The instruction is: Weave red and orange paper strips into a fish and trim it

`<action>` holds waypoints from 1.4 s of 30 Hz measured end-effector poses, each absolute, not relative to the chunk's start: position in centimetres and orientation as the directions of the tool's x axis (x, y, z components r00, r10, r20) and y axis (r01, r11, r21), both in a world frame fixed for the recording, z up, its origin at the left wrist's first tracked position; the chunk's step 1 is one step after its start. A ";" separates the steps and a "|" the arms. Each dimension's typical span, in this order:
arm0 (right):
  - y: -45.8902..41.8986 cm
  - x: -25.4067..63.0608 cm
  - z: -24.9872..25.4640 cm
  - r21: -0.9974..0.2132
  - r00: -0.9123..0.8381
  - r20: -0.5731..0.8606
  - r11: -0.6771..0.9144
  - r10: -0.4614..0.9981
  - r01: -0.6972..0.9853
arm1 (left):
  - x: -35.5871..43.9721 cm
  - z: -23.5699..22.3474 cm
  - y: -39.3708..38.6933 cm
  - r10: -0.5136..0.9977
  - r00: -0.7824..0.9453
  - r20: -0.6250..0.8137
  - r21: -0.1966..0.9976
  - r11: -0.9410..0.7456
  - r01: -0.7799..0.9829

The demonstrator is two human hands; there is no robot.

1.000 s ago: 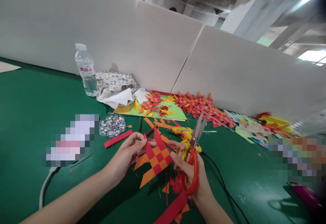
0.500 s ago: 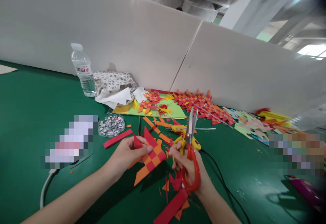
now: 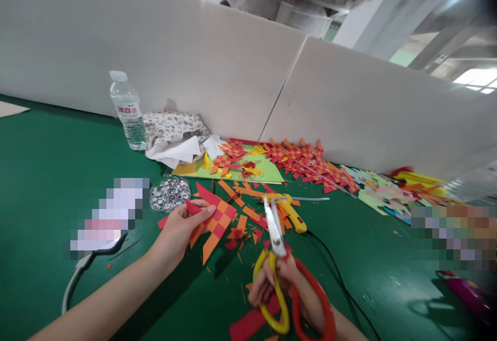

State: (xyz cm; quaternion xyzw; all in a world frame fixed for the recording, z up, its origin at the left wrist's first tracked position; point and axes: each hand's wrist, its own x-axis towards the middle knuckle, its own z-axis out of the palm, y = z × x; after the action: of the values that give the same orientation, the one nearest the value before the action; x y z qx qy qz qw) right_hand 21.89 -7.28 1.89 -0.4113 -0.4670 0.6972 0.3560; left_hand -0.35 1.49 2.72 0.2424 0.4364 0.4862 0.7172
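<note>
My left hand (image 3: 176, 232) pinches a woven red and orange paper fish (image 3: 219, 219) between thumb and fingers, its pointed strip ends spread to the left and below. My right hand (image 3: 281, 279) is closed on scissors (image 3: 275, 232) with one yellow and one red handle loop. Their blades point away from me, slightly parted, and are apart from the paper fish. A folded red paper strip (image 3: 246, 323) lies just below the right hand, partly covered by it. Orange and red paper scraps (image 3: 240, 224) are scattered between the hands.
A yellow glue gun (image 3: 295, 217) with a black cord lies beyond the scissors. Behind it are finished woven fish (image 3: 306, 160) and a green sheet (image 3: 272, 175). At left stand a water bottle (image 3: 130, 116), a patterned tissue pouch (image 3: 174, 129) and a tub of googly eyes (image 3: 169, 196).
My right hand has drawn the scissors down towards me, turning the handles. My left hand has shifted left and slightly away with the paper fish, widening the gap between the hands.
</note>
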 end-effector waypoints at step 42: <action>-3.1 18.7 1.0 -0.980 0.349 0.157 0.190 0.924 -0.062 | 0.9 1.4 -0.1 0.939 0.331 -0.090 0.966 0.163 -0.199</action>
State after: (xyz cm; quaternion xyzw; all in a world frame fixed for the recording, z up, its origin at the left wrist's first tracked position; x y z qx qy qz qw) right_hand 18.73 -3.11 0.97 -0.5089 -0.4235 0.3822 0.6447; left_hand 0.92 -0.11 1.44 0.4815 0.3845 0.4319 0.6586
